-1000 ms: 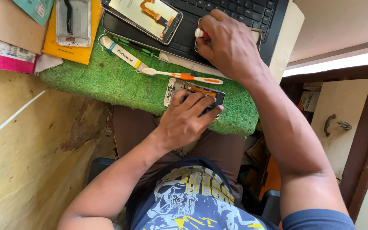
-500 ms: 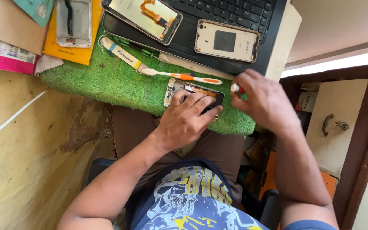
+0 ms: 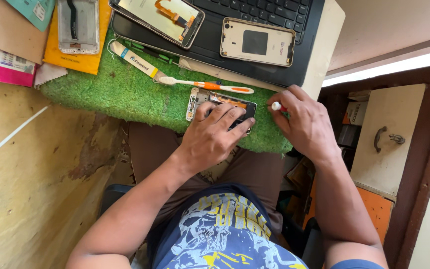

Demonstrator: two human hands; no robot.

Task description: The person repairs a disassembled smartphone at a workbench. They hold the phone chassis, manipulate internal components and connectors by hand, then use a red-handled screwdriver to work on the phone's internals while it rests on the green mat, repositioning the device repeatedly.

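Observation:
My left hand [image 3: 214,134] presses down on an opened phone frame [image 3: 195,98] that lies on a green turf mat [image 3: 120,92]; most of the phone is under my fingers. My right hand [image 3: 304,122] rests at the mat's right edge, fingers closed around a small tool with a white and red tip [image 3: 276,105], just right of the phone. A white and orange toothbrush [image 3: 207,85] lies just beyond the phone.
A black laptop [image 3: 255,30] sits beyond the mat with a beige phone back cover [image 3: 257,42] and a phone screen assembly [image 3: 158,17] on it. A phone frame [image 3: 78,25] lies on a yellow envelope [image 3: 75,61]. A white tube [image 3: 135,60] lies on the mat.
My right hand left the beige back cover on the laptop and came down to the mat's right edge beside the phone, holding the small tool. My left hand stayed on the phone.

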